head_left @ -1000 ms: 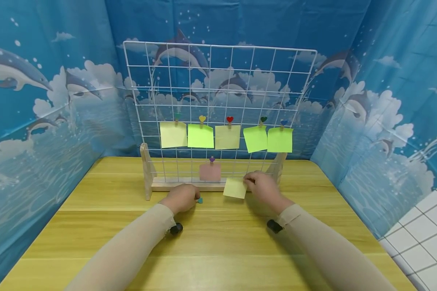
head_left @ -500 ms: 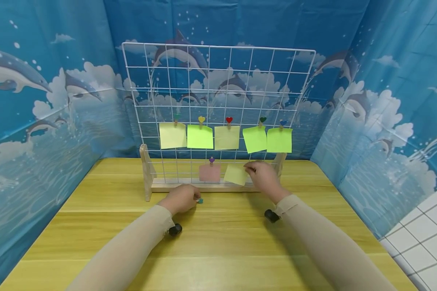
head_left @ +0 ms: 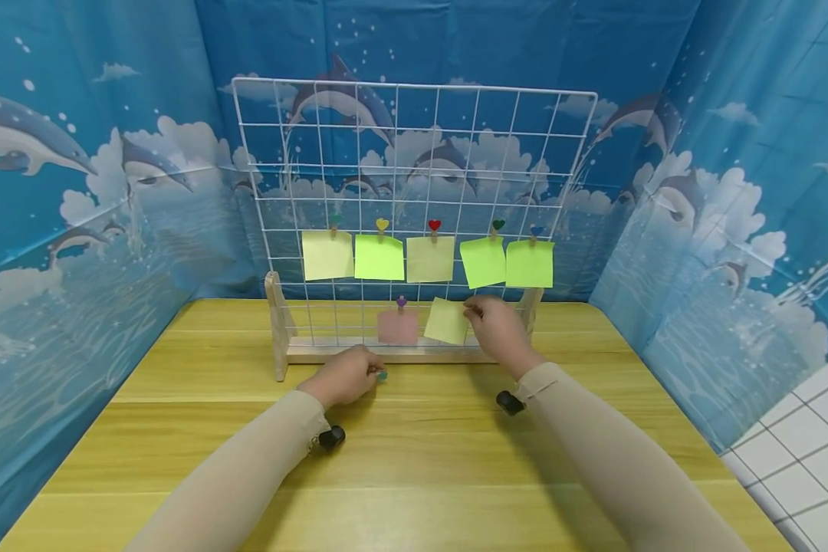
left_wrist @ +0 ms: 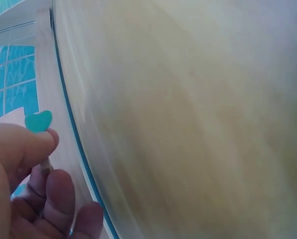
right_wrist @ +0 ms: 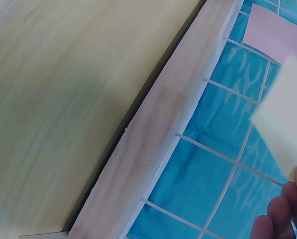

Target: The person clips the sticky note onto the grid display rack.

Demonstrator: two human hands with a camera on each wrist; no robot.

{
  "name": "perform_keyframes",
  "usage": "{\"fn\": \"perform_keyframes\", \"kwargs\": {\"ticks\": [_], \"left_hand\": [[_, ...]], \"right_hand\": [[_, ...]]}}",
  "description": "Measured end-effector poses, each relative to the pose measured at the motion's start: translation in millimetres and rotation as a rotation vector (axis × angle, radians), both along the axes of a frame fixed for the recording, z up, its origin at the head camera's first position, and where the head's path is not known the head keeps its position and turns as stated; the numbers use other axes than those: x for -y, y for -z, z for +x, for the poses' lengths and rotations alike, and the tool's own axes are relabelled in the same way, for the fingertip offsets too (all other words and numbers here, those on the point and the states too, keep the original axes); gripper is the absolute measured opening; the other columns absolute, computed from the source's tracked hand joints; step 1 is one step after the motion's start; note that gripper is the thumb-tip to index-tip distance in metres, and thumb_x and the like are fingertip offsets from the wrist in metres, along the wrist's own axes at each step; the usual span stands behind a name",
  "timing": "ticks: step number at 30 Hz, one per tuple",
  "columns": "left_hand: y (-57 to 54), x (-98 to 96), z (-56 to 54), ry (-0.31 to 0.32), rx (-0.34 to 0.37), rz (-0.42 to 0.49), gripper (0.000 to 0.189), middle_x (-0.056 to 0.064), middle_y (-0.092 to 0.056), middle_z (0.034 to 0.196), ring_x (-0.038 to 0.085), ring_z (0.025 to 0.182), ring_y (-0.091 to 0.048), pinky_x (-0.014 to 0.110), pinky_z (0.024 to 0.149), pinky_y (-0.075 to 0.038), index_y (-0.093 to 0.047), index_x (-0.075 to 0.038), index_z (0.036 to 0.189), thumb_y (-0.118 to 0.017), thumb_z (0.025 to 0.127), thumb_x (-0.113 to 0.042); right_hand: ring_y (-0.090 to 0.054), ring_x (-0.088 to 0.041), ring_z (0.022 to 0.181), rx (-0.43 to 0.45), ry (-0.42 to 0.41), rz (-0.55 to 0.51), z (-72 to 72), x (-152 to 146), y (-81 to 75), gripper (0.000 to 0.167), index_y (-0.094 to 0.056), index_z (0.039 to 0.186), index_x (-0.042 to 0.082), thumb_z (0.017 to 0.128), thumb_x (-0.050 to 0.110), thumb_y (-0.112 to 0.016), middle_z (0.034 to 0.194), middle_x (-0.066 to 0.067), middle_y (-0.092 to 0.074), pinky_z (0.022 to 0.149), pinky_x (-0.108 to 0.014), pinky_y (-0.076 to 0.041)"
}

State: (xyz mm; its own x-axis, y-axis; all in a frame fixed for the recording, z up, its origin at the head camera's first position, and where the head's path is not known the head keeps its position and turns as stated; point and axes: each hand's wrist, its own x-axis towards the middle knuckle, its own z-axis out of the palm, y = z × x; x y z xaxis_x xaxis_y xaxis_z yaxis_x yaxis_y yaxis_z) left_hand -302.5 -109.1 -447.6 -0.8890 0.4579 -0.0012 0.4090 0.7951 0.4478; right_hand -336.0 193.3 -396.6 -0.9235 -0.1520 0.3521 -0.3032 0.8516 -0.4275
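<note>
My right hand [head_left: 500, 333] pinches a pale yellow sticky note [head_left: 445, 322] by its right edge, in front of the lower part of the white wire grid [head_left: 414, 164]. In the right wrist view the note [right_wrist: 282, 122] hangs tilted beside a pink note [right_wrist: 272, 32]. My left hand [head_left: 345, 376] holds a small wooden clothespin with a teal heart [left_wrist: 39, 121] between thumb and forefinger, low in front of the grid's wooden base [head_left: 331, 353]. The curled fingers hide much of the clothespin's wooden part.
On the grid a row of yellow and green notes [head_left: 379, 257] hangs from heart clothespins, with a pink note [head_left: 398, 327] under a purple-heart clothespin [head_left: 402, 302] below. Wooden feet [head_left: 278, 326] hold the grid upright on the table [head_left: 414, 475]. Dolphin-print curtains [head_left: 110, 230] surround it.
My right hand has lifted the pale yellow note from just before the base up against the lower grid, right of the pink note. My left hand has risen slightly with the clothespin.
</note>
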Motion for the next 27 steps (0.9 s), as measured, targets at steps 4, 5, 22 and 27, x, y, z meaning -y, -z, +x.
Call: {"fn": "perform_keyframes", "kwargs": {"ticks": [4, 5, 22, 27], "left_hand": [[-1.2, -1.5, 0.8, 0.005, -0.013, 0.022, 0.021, 0.001, -0.067, 0.109, 0.015, 0.097, -0.061, 0.040, 0.100, -0.056, -0.078, -0.013, 0.119, -0.063, 0.107, -0.019], [-1.4, -1.9, 0.8, 0.005, -0.016, 0.027, 0.020, 0.001, -0.066, 0.108, 0.014, 0.096, -0.060, 0.039, 0.100, -0.056, -0.078, -0.013, 0.119, -0.063, 0.107, -0.019], [-4.3, -5.0, 4.5, 0.006, -0.021, 0.033, 0.019, 0.000, -0.068, 0.109, 0.015, 0.096, -0.061, 0.040, 0.098, -0.056, -0.076, -0.013, 0.118, -0.063, 0.107, -0.020], [-3.9, -4.4, 4.5, 0.017, -0.027, 0.034, 0.018, -0.001, -0.068, 0.108, 0.013, 0.095, -0.060, 0.039, 0.096, -0.056, -0.076, -0.014, 0.117, -0.063, 0.107, -0.019]], "right_hand": [[-0.073, -0.029, 0.101, 0.006, 0.001, -0.016, 1.3, 0.5, -2.1, 0.024, -0.075, 0.121, 0.006, 0.108, 0.020, -0.061, 0.114, -0.013, -0.077, 0.088, -0.048, -0.059], [-0.073, -0.029, 0.100, 0.005, 0.000, -0.016, 1.5, 0.4, -2.5, 0.023, -0.075, 0.119, 0.006, 0.108, 0.020, -0.061, 0.113, -0.013, -0.077, 0.087, -0.048, -0.059], [-0.072, -0.028, 0.095, -0.001, 0.010, 0.012, 1.1, 0.9, -3.6, 0.021, -0.075, 0.113, 0.007, 0.108, 0.021, -0.061, 0.111, -0.012, -0.077, 0.085, -0.048, -0.059], [-0.071, -0.027, 0.089, 0.043, 0.046, -0.023, 0.6, 2.9, -4.2, 0.022, -0.069, 0.117, 0.004, 0.107, 0.024, -0.063, 0.114, -0.015, -0.075, 0.078, -0.044, -0.058]]}}
